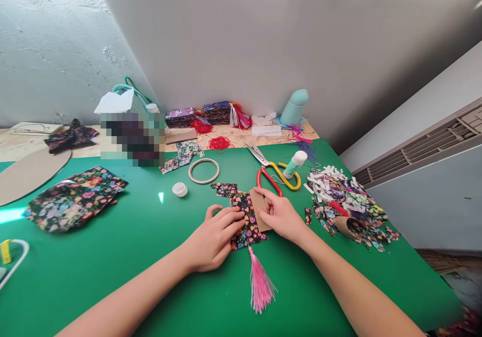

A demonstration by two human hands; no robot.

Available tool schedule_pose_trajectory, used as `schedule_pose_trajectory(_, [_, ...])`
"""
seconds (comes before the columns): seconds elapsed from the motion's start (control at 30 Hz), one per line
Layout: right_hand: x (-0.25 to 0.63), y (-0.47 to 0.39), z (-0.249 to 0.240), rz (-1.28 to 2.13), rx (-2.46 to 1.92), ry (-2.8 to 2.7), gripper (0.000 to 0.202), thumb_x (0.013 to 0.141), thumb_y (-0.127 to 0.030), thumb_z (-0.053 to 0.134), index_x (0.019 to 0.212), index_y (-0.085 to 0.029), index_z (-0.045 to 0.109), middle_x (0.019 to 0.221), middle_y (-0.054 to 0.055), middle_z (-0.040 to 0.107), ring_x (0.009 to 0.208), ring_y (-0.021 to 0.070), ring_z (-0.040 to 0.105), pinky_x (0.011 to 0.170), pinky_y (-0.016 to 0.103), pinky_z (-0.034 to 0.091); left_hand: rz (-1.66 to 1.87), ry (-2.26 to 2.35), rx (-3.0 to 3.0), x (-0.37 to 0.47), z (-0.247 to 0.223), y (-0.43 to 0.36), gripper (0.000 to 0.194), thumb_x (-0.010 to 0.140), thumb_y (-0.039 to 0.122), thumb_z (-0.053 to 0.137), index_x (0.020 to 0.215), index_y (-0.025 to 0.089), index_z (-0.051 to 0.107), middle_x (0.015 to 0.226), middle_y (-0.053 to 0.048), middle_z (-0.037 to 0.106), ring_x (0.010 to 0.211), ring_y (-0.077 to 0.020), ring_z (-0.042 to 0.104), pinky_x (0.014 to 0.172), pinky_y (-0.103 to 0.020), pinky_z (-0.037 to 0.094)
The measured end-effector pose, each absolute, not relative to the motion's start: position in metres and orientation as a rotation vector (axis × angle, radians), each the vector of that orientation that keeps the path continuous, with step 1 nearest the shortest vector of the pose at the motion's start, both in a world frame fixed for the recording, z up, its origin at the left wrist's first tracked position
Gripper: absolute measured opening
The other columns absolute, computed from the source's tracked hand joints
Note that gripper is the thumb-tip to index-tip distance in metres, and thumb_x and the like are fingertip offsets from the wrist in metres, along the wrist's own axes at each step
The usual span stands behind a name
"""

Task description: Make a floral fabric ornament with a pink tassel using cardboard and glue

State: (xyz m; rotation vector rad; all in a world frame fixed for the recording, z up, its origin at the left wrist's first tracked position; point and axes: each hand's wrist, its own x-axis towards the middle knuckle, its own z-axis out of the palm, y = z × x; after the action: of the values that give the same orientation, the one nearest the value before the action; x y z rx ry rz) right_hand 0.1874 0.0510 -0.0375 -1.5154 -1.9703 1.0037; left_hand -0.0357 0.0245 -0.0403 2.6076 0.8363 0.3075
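Firstly, pink tassel (261,286), lower centre; floral cloth (247,220), centre, under left hand (211,237), grip loosely open, holding nothing; brown card (260,214), centre, in right hand (283,215), grip closed on it. Beyond, centre: pale ring (204,180), scissors (265,164), glue stick (294,164). Bench (113,246) back, upper right: blue bottle (294,109).

your bare left forearm (139,289) comes in from the lower left, and your bare left hand (213,236) lies palm down, fingers reaching rightward with slight gaps (the little finger is bent). your bare right forearm (350,279) slants in from the lower right; your bare right hand (284,219) points leftward, index finger stretched out above the thumb in a grasp. your hands are near each other, apart.
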Motion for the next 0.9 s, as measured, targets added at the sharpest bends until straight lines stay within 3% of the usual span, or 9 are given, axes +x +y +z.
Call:
schedule_pose_trajectory(0.33, [0.177,0.045,-0.048,1.085,-1.360,-1.894,0.060,0.084,-0.022,0.050,0.141,-0.010,0.034,0.064,-0.005,0.046,0.057,0.0111,0.048,0.059,0.023,0.042,0.372,0.852,2.617,-0.034,-0.041,0.023,0.049,0.077,0.009,0.037,0.125,0.015,0.044,0.128,-0.016,0.050,0.124,-0.0258,0.042,0.104,-0.050,0.024])
schedule_pose_trajectory(0.7, [0.185,0.045,-0.040,0.860,-1.485,-2.007,0.058,0.079,-0.013,0.049,0.136,-0.008,0.043,0.056,-0.007,0.040,0.050,0.0109,0.044,0.055,0.024,0.038,0.371,0.858,2.632,-0.036,-0.046,0.023,0.049,0.078,0.008,0.038,0.126,0.017,0.043,0.127,-0.014,0.051,0.127,-0.0255,0.039,0.103,-0.050,0.023])
schedule_pose_trajectory(0.9, [0.182,0.044,-0.041,0.936,-1.359,-1.938,0.056,0.084,-0.020,0.047,0.138,-0.006,0.040,0.063,-0.004,0.047,0.055,0.0111,0.048,0.057,0.024,0.042,0.373,0.862,2.639,-0.035,-0.044,0.024,0.050,0.077,0.007,0.037,0.126,0.015,0.044,0.127,-0.016,0.050,0.125,-0.0256,0.041,0.102,-0.051,0.024])
